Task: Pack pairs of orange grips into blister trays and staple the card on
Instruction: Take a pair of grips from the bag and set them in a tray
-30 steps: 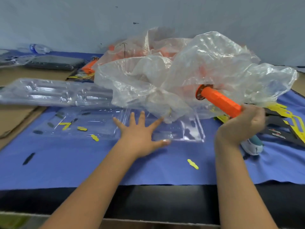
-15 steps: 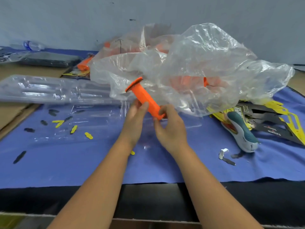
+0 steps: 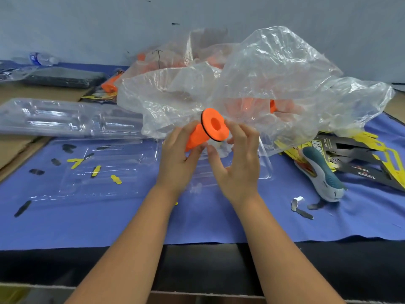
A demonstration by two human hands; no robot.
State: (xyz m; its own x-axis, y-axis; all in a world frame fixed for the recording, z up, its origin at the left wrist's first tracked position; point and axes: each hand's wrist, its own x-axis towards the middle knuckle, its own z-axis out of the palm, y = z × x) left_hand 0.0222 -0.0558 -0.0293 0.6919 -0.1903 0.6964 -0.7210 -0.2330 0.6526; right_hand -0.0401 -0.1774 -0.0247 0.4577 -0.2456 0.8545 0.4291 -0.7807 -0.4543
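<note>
since half a second ago we've turned the orange grip [image 3: 205,133] so its flanged end faces us; our left hand [image 3: 178,156] curls around its shaft while our right hand [image 3: 237,160] fingers spread loosely beside the flange, above the clear tray [image 3: 122,170] on the blue cloth [image 3: 109,218].

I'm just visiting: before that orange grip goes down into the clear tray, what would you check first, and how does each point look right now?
1. Orange grip held: ok, left hand grips its body.
2. Right hand helping: ok, its fingers touch the flange.
3. Blister tray within reach: ok, lying on the blue cloth below the hands.
4. Tray cavities free: cannot tell, yellow and black scraps show through the clear plastic.
5. Second grip for the pair: ok, more orange shows inside the plastic bag.
6. Stapler ready: ok, beside the cards.
</note>
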